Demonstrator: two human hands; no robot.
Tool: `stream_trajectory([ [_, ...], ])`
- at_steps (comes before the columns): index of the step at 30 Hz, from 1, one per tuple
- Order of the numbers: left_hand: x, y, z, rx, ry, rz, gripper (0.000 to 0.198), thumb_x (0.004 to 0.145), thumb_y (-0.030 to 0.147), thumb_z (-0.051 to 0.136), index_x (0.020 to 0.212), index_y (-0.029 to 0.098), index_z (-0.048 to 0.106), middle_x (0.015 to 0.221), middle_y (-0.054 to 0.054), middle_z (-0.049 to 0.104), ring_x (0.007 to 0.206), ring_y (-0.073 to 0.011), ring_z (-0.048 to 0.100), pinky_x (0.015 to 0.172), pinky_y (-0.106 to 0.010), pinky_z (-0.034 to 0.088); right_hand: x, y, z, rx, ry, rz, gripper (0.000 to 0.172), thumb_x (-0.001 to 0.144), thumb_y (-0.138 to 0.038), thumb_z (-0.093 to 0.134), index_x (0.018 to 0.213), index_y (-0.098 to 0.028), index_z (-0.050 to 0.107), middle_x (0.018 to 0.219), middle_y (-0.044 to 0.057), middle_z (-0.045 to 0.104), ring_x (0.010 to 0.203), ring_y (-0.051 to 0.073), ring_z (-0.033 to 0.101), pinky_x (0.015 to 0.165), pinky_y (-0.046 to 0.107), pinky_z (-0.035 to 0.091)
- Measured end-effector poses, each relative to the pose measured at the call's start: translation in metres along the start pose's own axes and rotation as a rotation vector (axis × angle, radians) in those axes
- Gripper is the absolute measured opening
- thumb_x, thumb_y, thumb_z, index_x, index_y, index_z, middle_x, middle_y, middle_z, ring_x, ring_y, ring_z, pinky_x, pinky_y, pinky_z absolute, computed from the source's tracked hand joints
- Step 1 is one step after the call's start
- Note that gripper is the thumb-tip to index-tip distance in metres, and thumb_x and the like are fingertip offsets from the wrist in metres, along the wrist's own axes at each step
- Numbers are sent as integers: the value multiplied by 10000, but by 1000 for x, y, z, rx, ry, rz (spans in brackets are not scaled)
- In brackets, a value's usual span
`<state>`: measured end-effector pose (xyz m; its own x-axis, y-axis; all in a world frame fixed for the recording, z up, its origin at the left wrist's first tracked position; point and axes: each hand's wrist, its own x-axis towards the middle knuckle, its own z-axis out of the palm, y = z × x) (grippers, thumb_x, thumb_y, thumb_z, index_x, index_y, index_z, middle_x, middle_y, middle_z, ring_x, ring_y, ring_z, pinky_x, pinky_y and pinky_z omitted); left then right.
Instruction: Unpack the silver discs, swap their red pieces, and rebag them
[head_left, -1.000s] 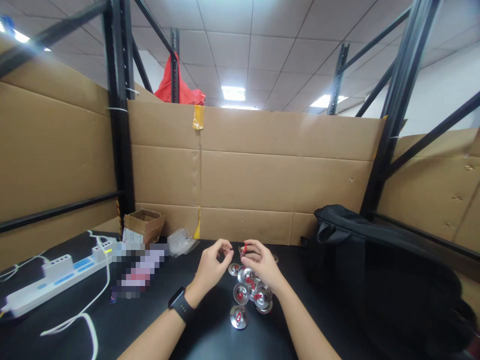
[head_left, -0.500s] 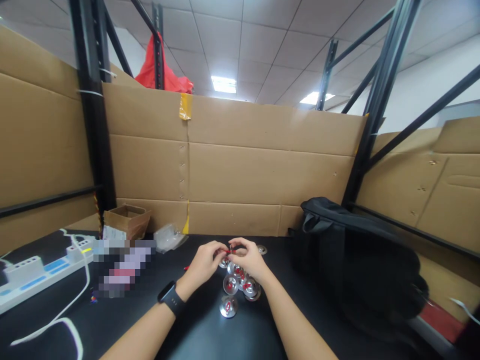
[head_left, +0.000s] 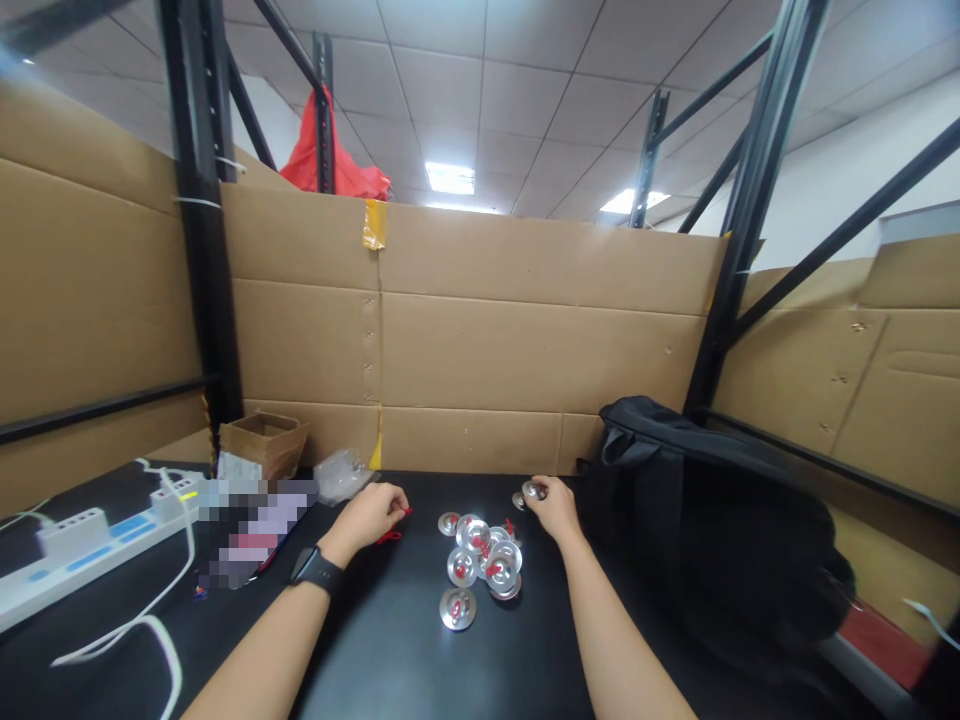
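Between the fingertips of my left hand is a bit of red cord. More red cord lies on the black table just below those fingers. My right hand pinches a shiny finger cymbal by its edge. Another finger cymbal sits right beside it, partly covered. A loose heap of silver finger cymbals, several with red cord loops in their middles, lies between my hands. One finger cymbal rests apart, nearer to me.
A black bag stands on the right. To the left are a white power strip with its cable, a small cardboard box, a clear plastic bag and a blurred package. Cardboard walls close off the back and sides.
My hands were together above the heap and have parted. The left went left with red cord; the right went right with a finger cymbal. The heap has come into full view.
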<state>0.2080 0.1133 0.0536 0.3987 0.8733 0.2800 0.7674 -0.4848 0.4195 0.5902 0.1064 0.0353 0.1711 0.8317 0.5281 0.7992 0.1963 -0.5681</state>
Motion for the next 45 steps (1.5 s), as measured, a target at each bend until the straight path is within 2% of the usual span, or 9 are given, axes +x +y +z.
stream_trajectory([
  [5, -4, -16, -3, 51, -38, 74, 171, 728, 172, 618, 829, 214, 750, 906, -56, 698, 842, -210, 633, 775, -278, 454, -2, 6, 7, -131, -115, 34, 295, 746, -241, 704, 1032, -199, 764, 1096, 113, 732, 1072, 262, 666, 929, 336, 480],
  [8, -6, -10, -6, 33, -77, 94, 266, 713, 131, 594, 911, 213, 752, 941, -57, 692, 864, -209, 628, 800, -288, 466, -5, 9, 12, -149, -138, 78, 322, 744, -226, 717, 1062, -198, 756, 1101, 112, 732, 1078, 259, 667, 908, 326, 481],
  [13, -11, 55, -2, -118, -15, 296, 307, 781, 146, 566, 1040, 223, 710, 1023, -53, 672, 944, -191, 610, 876, -296, 462, -5, 10, 15, -124, -173, 103, 284, 777, -236, 681, 1044, -197, 769, 1083, 112, 742, 1042, 251, 681, 884, 316, 485],
  [16, -18, 96, 9, -189, -54, 453, 359, 803, 181, 612, 1152, 252, 662, 1085, -47, 660, 982, -186, 601, 903, -288, 456, -4, 6, 17, -132, -213, 105, 282, 808, -284, 643, 1053, -236, 774, 1069, 89, 754, 1057, 261, 675, 885, 333, 482],
  [19, -23, 112, 24, -138, -107, 489, 287, 799, 220, 669, 1082, 258, 691, 1068, -52, 669, 1026, -220, 595, 920, -307, 449, -3, 2, 19, -193, -239, 108, 302, 831, -307, 603, 1084, -272, 765, 1105, 81, 741, 1099, 280, 649, 884, 363, 475],
  [26, -24, 107, 42, -82, -96, 456, 149, 879, 241, 587, 899, 261, 733, 900, -47, 714, 909, -216, 629, 882, -311, 456, -3, -6, 12, -286, -185, 106, 593, 798, -333, 626, 1381, -263, 542, 1394, 146, 523, 1232, 354, 505, 902, 449, 437],
  [35, -24, 105, 41, 155, -68, 335, 213, 788, 168, 614, 949, 261, 719, 857, -72, 725, 855, -258, 678, 761, -317, 494, -3, -27, 2, -205, -186, 9, 528, 794, -302, 611, 1318, -270, 556, 1367, 116, 510, 1239, 347, 477, 937, 464, 415],
  [41, -23, 99, 44, 119, -54, 317, 293, 745, 89, 567, 973, 246, 663, 868, -70, 695, 764, -217, 660, 670, -270, 466, -5, -45, -4, -25, -118, -149, 439, 788, -254, 617, 1227, -239, 610, 1262, 106, 571, 1215, 279, 518, 1036, 413, 398],
  [45, -23, 99, 41, 2, -12, 328, 373, 755, 53, 530, 1062, 251, 603, 915, -52, 675, 797, -196, 634, 713, -260, 451, -7, -59, -4, 126, -98, -202, 403, 791, -245, 616, 1193, -235, 625, 1220, 100, 599, 1164, 274, 559, 1039, 428, 417],
])
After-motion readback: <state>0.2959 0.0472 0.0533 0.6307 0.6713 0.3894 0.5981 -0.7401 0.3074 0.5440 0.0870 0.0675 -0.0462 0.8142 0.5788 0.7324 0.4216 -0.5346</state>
